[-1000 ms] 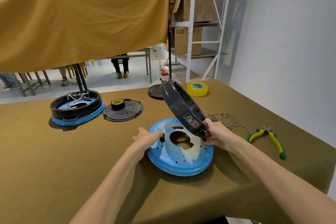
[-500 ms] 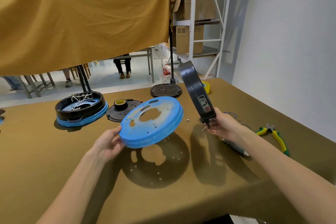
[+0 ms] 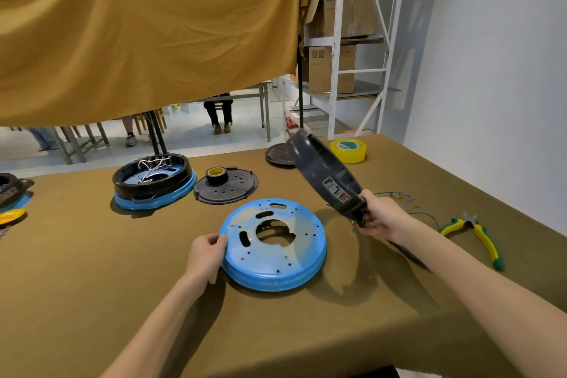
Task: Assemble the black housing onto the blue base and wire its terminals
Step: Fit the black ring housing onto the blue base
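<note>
Left hand (image 3: 205, 256) grips the blue base (image 3: 274, 243) rim; right hand (image 3: 379, 218) grips the tilted black housing (image 3: 326, 174), its label (image 3: 336, 191) unreadable.

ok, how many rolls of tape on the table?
2. A yellow tape roll at the far right of the table, behind the black housing. A smaller dark roll stands on the black disc near the middle. Others may be out of frame.

one head-worn wide-angle view looks forward and down across the table (image 3: 92, 270).
</note>
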Demonstrator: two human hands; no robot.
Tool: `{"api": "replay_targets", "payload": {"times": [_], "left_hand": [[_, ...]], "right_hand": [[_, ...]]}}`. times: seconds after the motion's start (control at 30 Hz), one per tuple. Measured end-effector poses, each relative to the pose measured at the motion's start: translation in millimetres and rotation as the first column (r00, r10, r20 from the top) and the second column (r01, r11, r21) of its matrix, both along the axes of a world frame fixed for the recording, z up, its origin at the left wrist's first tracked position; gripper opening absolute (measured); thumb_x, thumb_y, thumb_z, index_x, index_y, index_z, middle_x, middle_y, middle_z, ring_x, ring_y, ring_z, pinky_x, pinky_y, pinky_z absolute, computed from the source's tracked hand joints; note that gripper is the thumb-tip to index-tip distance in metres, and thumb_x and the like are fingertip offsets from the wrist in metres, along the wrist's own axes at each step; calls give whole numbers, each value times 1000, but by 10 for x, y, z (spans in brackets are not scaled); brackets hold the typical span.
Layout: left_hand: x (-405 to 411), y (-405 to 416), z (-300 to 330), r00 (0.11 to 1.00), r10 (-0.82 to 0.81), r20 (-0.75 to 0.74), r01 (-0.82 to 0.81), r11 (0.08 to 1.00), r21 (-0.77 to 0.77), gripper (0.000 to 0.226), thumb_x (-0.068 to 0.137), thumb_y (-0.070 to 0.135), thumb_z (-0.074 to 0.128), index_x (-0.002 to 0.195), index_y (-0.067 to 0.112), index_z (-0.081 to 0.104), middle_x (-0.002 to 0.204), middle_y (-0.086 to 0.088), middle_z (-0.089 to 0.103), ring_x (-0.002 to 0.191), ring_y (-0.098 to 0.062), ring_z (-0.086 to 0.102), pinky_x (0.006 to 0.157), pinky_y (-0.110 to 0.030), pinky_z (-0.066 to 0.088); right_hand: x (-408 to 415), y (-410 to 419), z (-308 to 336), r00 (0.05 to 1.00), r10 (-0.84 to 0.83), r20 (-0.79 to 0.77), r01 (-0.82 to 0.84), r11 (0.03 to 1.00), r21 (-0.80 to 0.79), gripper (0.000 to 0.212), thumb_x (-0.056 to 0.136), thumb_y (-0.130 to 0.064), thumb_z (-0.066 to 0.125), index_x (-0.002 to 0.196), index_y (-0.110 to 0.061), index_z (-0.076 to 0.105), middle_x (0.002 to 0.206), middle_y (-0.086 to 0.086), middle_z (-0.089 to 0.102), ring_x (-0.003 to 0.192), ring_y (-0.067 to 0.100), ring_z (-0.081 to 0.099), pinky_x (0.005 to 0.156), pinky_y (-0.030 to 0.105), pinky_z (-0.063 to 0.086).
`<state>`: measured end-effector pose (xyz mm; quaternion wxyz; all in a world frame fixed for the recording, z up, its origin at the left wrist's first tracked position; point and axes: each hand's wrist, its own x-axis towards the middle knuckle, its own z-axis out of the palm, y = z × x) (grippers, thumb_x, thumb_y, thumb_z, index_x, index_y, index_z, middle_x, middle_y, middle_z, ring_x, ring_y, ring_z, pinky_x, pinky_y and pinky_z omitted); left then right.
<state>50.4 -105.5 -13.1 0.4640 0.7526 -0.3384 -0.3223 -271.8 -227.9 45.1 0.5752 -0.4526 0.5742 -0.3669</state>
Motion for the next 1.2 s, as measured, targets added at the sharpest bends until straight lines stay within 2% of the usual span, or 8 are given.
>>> {"api": "replay_targets", "payload": {"times": [0.1, 0.23, 0.33, 0.5, 0.6, 0.7, 0.93, 1.2], "left_hand": [[-5, -43, 17, 975, 5, 223, -8, 1000, 13, 45, 107, 27, 51, 145, 3, 53, 121, -6, 64, 115, -24, 59, 99, -42, 48], [-47, -97, 120, 998, 9, -55, -20, 976, -215, 44, 111, 35, 35, 135, 9, 61, 118, -2, 63, 112, -18, 57, 97, -40, 47], [-73, -100, 212, 993, -98, -72, 69, 940, -334, 47, 111, 47, 28, 126, 21, 65, 122, 4, 65, 117, -16, 57, 103, -35, 39], [-28, -120, 133, 988, -78, 134, 112, 957, -268, 44, 106, 39, 51, 142, 15, 56, 117, 10, 61, 106, -5, 56, 84, -19, 42], [11, -137, 36, 983, -37, 180, 85, 960, -267, 20, 106, 32, 53, 120, 26, 67, 94, 23, 60, 90, -2, 57, 67, -10, 40], [43, -114, -13, 980, -38, 196, 84, 969, -232, 35, 106, 33, 53, 136, 17, 63, 106, 12, 64, 94, -2, 59, 75, -18, 45], [125, -73, -176, 992, -32, 122, 59, 972, -227, 34, 104, 41, 54, 130, 20, 59, 113, 8, 64, 108, -10, 60, 89, -32, 52], [103, -50, -260, 997, -10, 78, 33, 955, -295, 36, 102, 45, 54, 131, 23, 59, 114, 15, 62, 107, 3, 56, 79, -16, 45]], "right_hand": [[-1, 39, -4, 981, 45, -189, -66, 992, -110, 29, 103, -28, 54, 105, -2, 67, 76, 15, 67, 50, 20, 66, 48, 28, 53], [86, 110, 10, 853, 146, -502, -282, 937, -206, 35, 101, -37, 55, 83, -9, 65, 69, 13, 66, 59, 29, 71, 55, 35, 57], [241, 129, 2, 777, 180, -603, -386, 893, -230, 40, 100, -39, 56, 71, -12, 54, 60, 7, 62, 55, 24, 69, 55, 36, 56], [400, 66, -16, 819, 167, -549, -347, 906, -242, 43, 96, -48, 62, 75, -10, 64, 57, 1, 63, 54, 21, 68, 52, 33, 55], [463, -7, -8, 861, 143, -488, -313, 906, -286, 53, 91, -61, 66, 98, -9, 74, 76, -1, 70, 64, 9, 64, 52, 23, 48], [558, -49, -43, 865, 162, -474, -335, 890, -309, 64, 88, -69, 64, 121, -14, 67, 110, 1, 69, 97, 15, 63, 71, 28, 47], [636, -68, -328, 826, 206, -524, -389, 881, -267, 54, 95, -62, 60, 122, -15, 68, 101, -1, 70, 93, 14, 67, 82, 36, 56], [636, -119, -368, 788, 217, -577, -435, 859, -271, 51, 99, -56, 56, 131, -17, 60, 104, 0, 68, 84, 19, 71, 50, 27, 56]]}}
